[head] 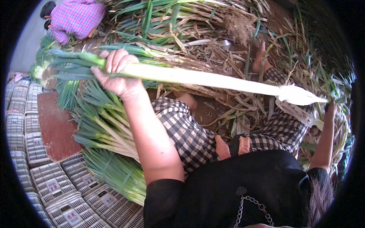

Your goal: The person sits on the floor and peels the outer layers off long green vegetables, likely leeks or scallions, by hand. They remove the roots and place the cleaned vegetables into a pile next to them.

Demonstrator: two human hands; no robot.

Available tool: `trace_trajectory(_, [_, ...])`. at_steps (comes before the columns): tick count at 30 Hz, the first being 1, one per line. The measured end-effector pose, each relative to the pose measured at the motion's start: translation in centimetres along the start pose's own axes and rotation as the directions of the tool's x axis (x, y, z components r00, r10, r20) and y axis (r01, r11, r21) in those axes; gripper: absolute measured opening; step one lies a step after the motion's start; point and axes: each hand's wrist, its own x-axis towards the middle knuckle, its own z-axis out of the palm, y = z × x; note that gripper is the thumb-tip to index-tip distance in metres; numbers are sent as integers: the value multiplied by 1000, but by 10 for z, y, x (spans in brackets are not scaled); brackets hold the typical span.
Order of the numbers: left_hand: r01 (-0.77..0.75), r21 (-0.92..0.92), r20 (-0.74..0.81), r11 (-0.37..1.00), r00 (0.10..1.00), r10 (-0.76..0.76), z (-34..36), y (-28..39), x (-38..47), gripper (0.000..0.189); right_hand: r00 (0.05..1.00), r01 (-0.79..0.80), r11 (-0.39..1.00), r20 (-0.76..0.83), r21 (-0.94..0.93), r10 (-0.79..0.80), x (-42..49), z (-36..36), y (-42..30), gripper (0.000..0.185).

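Note:
My left hand (121, 69) is closed around a large Welsh onion (199, 78) at the point where its green leaves begin. The onion lies almost level across the view, its bright white shank and tapered root end pointing right. My right hand (330, 106) is small at the far right, close to that root end, amid loose green leaves (336, 89). Its fingers are too hidden to tell what they hold. A pale peeled sheath (298, 112) hangs just below the root end. Clean onions (117, 131) lie in a pile beside my left arm.
Unpeeled onions with dry leaves and roots (239, 25) are heaped ahead. Peelings (242, 114) litter the ground around my legs. A tied onion bundle (117, 171) rests by plastic crates (54, 182) and a reddish-brown board (58, 128). Another person in a checked shirt (78, 18) crouches upper left.

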Motion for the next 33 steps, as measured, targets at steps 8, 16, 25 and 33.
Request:
trace_trajectory(8, [-114,168,-399,979,900,173,-20,37,-13,39,944,-86,223,-150,-971,-292,0,-224,23,49])
trace_trajectory(16, [52,442,-681,895,669,297,-23,2,9,40,751,648,429,437,-630,-495,-222,19,-61,55])
trace_trajectory(25, [203,453,-767,868,585,264,-39,-10,-8,28,-101,963,192,913,190,-395,-422,199,-116,57])
trace_trajectory(33, [253,651,-533,715,824,193,-6,-48,-14,30,-405,260,965,902,-42,149,-443,204,-111,48])
